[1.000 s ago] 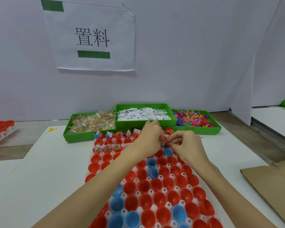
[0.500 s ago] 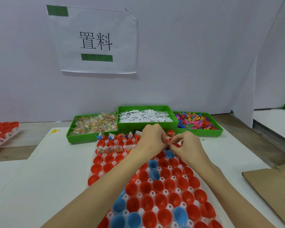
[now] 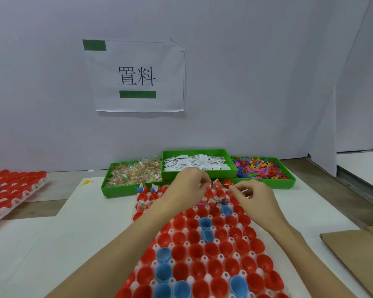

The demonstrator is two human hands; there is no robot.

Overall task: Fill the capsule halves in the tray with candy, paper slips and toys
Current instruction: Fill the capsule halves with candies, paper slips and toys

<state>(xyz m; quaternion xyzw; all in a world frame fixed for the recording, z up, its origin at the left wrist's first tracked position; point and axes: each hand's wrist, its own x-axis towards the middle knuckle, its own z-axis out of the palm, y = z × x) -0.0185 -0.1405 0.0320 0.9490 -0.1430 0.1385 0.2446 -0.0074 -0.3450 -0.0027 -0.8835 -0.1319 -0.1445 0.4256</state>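
A white paper sign (image 3: pixel 138 76) with black characters and two green tape strips hung on the white wall (image 3: pixel 246 72). Right of the sign and lower, a white divider panel (image 3: pixel 323 134) stood upright. Lower right of the sign, flat brown cardboard (image 3: pixel 357 254) lay on the desk (image 3: pixel 52 244).

Glossy plastic capsule halves (image 3: pixel 211 250), matt cardboard (image 3: pixel 357 254).

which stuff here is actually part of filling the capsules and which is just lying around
Part of the job:
- tray of capsule halves
- candy bin
- paper slip bin
- toy bin
- left hand and right hand, fingers curled over the far rows

Just lying about:
- second tray of red halves
- cardboard sheet
- paper sign on the wall
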